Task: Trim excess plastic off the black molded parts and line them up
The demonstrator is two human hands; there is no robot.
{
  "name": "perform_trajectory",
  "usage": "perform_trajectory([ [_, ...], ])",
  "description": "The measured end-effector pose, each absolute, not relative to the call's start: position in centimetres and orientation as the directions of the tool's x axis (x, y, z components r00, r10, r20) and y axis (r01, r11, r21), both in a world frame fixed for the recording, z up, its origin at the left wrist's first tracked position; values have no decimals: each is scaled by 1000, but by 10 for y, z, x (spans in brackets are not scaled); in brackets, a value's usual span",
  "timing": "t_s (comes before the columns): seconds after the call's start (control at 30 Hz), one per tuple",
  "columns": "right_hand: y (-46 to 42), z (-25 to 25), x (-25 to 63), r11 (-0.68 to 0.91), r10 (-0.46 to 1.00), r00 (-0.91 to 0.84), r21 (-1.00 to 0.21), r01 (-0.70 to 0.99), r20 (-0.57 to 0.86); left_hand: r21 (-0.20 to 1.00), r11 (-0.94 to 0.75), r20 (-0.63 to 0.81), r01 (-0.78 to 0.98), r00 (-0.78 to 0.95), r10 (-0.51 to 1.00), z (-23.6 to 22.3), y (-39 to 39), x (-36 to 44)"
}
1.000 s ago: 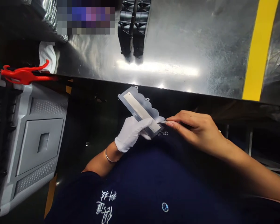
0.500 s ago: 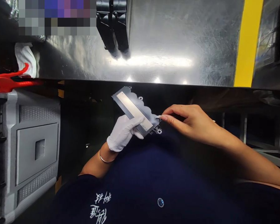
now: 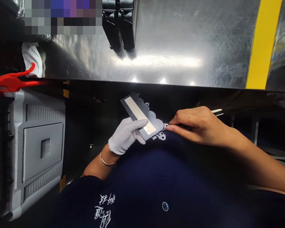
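My gloved left hand point(image 3: 124, 134) is closed on a flat grey part with a scalloped edge point(image 3: 156, 122), held tilted in front of my body. A long pale strip point(image 3: 139, 112) runs along its face, with my thumb over part of it. Small tabs with ring holes point(image 3: 162, 137) stick out at its lower right end. My bare right hand point(image 3: 197, 125) is pinched around a slim black-and-white tool point(image 3: 218, 112), whose rear end shows behind the knuckles. Its fingertips are at the part's right corner, beside a tab; the fingers hide most of the tool.
Beyond my hands lies a metal worktable point(image 3: 171, 38) with a yellow stripe point(image 3: 263, 44). Black parts point(image 3: 128, 28) stand at its back. On the left are a red-handled tool point(image 3: 11, 81), a white cloth point(image 3: 33, 58) and a grey plastic case point(image 3: 42, 152).
The view has shifted a little, so the table contents appear further right. My right hand has turned, bringing the tool's rear end into sight, and its fingertips sit slightly lower by the part's corner.
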State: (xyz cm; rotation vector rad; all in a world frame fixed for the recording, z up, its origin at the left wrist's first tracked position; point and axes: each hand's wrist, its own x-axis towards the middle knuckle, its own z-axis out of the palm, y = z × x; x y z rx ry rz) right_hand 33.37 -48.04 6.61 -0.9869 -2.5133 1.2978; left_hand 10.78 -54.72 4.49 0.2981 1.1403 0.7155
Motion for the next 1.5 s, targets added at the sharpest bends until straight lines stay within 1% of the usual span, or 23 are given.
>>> perform_trajectory([
  [0.4,-479,64,333,410,621,-774,-788,460,-128,567,730,-708,-381,227,669,41,-548,108],
  [0.53,-479,63,333,452,608,-787,-770,450,-103,558,725,-704,-404,232,671,38,-549,107],
  [0.73,-477,60,335,534,576,-817,-751,389,-14,516,728,-709,-452,252,659,32,-550,110],
  [0.9,-475,58,338,558,540,-841,-738,379,-23,496,718,-730,-488,213,649,30,-549,110],
  [1.03,-475,56,339,585,522,-852,-745,320,44,478,689,-753,-545,148,641,31,-545,105],
  [1.17,-474,57,336,589,563,-818,-752,297,118,470,707,-740,-529,200,642,33,-544,104],
  [1.27,-472,57,334,593,550,-829,-749,297,106,453,732,-726,-509,266,634,34,-546,107],
  [1.33,-470,57,334,595,517,-851,-754,278,94,439,733,-729,-519,271,629,34,-548,110],
  [1.4,-468,56,336,581,482,-873,-773,255,75,436,725,-737,-534,250,628,34,-549,112],
  [1.47,-468,57,339,548,447,-893,-805,225,55,414,745,-746,-523,274,607,33,-550,114],
  [1.5,-469,57,340,529,428,-902,-824,202,54,385,762,-754,-521,299,586,32,-549,114],
])
